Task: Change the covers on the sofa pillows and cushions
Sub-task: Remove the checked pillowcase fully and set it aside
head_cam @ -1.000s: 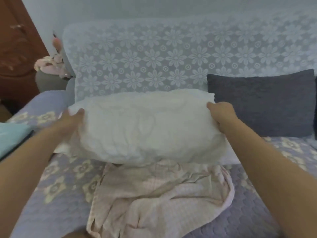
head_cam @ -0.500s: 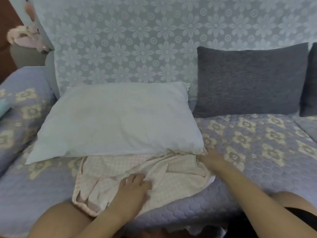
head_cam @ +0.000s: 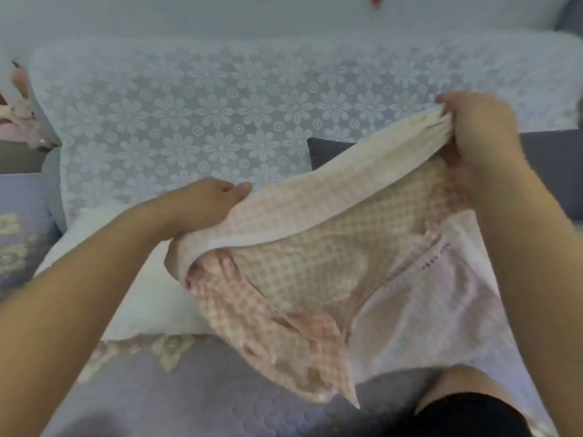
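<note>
A pink checked pillow cover hangs lifted above the sofa seat, its opening stretched wide between both hands. My left hand grips the cover's hem at the lower left. My right hand grips the bunched hem higher up on the right. The bare white pillow lies on the seat behind and below the cover, mostly hidden by my left arm and the fabric. A dark grey cushion leans against the backrest, partly covered by the raised hem.
The sofa backrest wears a white lace throw with flowers. The seat has a lilac quilted cover. My knee in dark shorts is at the lower right. Pink soft items sit on the left armrest.
The white pillow was set down on the seat. Both hands then took the pink checked cover off the seat, raised it and pulled its opening apart.
</note>
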